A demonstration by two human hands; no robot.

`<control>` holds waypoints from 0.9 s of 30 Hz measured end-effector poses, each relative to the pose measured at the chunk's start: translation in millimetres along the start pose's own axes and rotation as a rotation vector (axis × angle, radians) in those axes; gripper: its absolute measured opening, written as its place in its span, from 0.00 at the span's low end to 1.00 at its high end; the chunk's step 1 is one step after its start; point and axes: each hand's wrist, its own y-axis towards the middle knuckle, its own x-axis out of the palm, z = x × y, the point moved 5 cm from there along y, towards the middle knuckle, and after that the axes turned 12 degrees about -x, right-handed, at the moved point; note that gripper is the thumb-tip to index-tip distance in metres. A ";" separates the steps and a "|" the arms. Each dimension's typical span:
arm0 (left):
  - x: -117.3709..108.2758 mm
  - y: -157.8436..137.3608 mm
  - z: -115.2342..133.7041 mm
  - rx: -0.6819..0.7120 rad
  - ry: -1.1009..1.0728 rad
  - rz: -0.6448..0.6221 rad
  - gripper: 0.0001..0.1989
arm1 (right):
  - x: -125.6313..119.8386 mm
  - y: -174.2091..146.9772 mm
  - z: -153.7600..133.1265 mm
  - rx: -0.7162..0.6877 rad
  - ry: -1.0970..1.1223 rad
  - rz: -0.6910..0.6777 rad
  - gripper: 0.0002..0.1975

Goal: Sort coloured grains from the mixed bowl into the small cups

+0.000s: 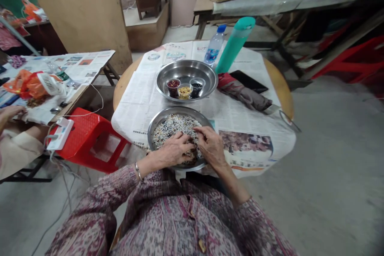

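Observation:
A steel bowl (151, 128) stands on the newspaper near the table's front edge. Inside lies a mix of pale, black and yellowish grains (177, 124), with a browner patch near my fingers. My left hand (175, 150) rests low over the grains, its fingers bent and apart. From the right, my right hand (211, 146) reaches over the rim with curved, parted fingers close to my left fingertips. No held grain can be made out. Behind is a larger steel basin (207, 93) with three small clear cups: dark red beans (173, 84), yellow grains (185, 90) and black beans (196, 86).
A water bottle (213, 46), a green flask (235, 44), a folded umbrella (246, 94) and a dark phone (249, 81) lie or stand at the right. A red stool (81, 140) bears a power strip (60, 134) with trailing cables. Another person's hand (12, 112) is at the left table.

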 end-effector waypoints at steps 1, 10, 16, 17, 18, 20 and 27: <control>0.2 4.5 -0.7 0.025 0.062 0.006 0.18 | 0.2 0.2 0.1 0.003 0.000 -0.002 0.15; -22.8 30.2 -54.6 -0.223 0.075 0.110 0.16 | 5.0 -0.9 3.4 0.019 -0.053 -0.040 0.15; -22.7 -29.2 -50.8 -0.160 -0.060 0.177 0.14 | 12.5 -1.4 -30.3 -0.139 -0.128 -0.257 0.11; -22.0 -38.0 -48.8 -0.161 -0.064 0.212 0.13 | 17.6 -3.1 -41.6 -0.211 -0.127 -0.346 0.11; -21.5 -45.2 -47.6 -0.178 -0.069 0.256 0.12 | 23.7 -5.6 -52.9 -0.287 -0.117 -0.447 0.10; -20.2 -54.6 -46.8 -0.230 -0.088 0.338 0.12 | 35.5 -11.1 -70.1 -0.413 -0.083 -0.632 0.10; -14.0 -59.2 -49.2 -0.239 -0.227 0.537 0.10 | 27.0 14.0 -26.6 -0.288 -0.300 -0.544 0.10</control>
